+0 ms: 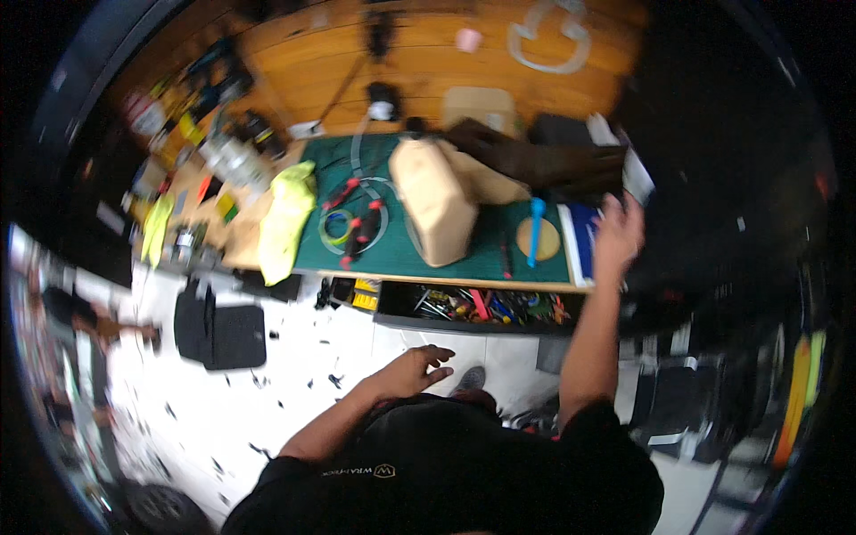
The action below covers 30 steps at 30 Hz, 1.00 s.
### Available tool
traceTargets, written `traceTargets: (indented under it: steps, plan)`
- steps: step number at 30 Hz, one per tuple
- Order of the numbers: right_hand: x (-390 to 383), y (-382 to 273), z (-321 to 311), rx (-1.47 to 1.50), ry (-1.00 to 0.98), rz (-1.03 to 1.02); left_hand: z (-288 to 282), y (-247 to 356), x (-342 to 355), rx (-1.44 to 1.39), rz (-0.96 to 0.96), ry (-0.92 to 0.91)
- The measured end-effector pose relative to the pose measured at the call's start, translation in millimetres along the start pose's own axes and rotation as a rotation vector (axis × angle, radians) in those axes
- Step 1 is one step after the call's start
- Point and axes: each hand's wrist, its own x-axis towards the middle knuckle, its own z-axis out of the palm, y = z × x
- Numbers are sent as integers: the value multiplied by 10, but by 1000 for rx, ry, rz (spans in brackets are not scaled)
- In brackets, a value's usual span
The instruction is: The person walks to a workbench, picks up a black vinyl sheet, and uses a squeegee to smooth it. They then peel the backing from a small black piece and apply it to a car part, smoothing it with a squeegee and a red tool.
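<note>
My right hand (617, 232) reaches to the bench's right end, fingers apart and slightly curled, at a blue-and-white flat item (580, 259) and beside dark brown material (571, 165); whether it touches either is unclear. My left hand (421, 369) hangs in front of the open tool drawer (490, 306), fingers apart and empty. A beige angular object (432, 205) lies on the green mat (348, 272). A blue long tool (535, 232) and a round tan disc (546, 239) lie to its right; red-handled tools and clear tubing (361, 223) lie to its left.
Yellow cloth (285, 223) and cluttered bottles (241, 165) occupy the bench's left. A black padded seat or bag (234, 334) is on the littered white floor (205, 419). A dark chair (673, 401) stands at right. Part of another person (98, 321) shows at far left.
</note>
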Motion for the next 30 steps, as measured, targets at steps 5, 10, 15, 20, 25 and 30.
traceTargets:
  steps: [5,10,15,20,25,30]
  plan:
    - [-1114,-1474,-494,-194,-288,-989,-445,54,-482,-162,171,383]
    - [-2569,-2511,364,219,-1377,-678,-906,-28,-1223,-309,557,678]
    - [-3406,-2738,919,471,-970,-179,-1075,-701,-2238,-762,661,460]
    - [-3752,-2970,1731,777,-1137,159,-1172,-1084,-3215,-956,306,656]
    - [-4004,-2555,2528,322,-1204,-11,-1490,-1524,-3587,-561,1,1025]
    - [-4102,-2302,3222,188,-1578,15,-1990,-1894,-3812,-130,-265,1053]
